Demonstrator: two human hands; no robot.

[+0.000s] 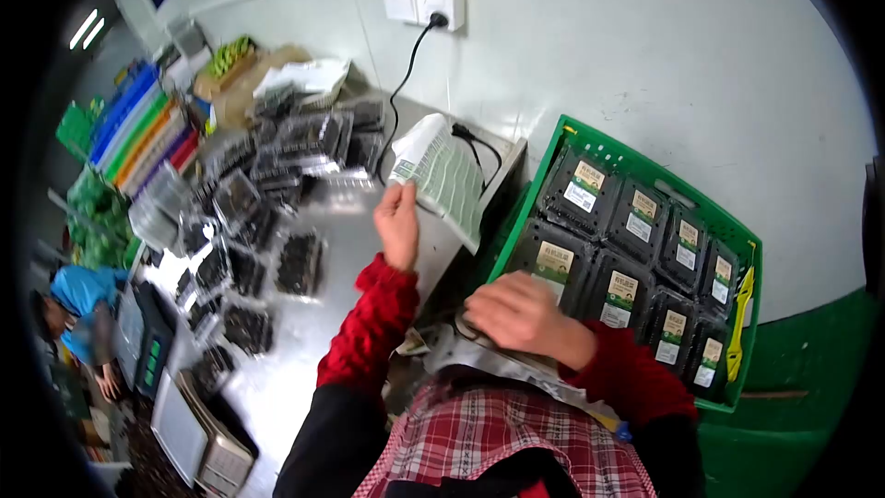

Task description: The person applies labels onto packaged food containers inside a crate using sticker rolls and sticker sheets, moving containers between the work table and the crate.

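My left hand pinches the near edge of a sheet of pale green and white labels, holding it up over the table's right end. Blurred by motion, my right hand is at the near left side of a green crate; whether its fingers hold anything is not clear. In the crate sit several dark plastic packs in rows, each with a tan and white label. My right hand partly covers the pack at the near left corner.
On the metal table lie several clear packs with dark contents. A scale stands at its near left. A black cord hangs from the wall socket. Another person in blue is at far left. A yellow strap lies inside the crate.
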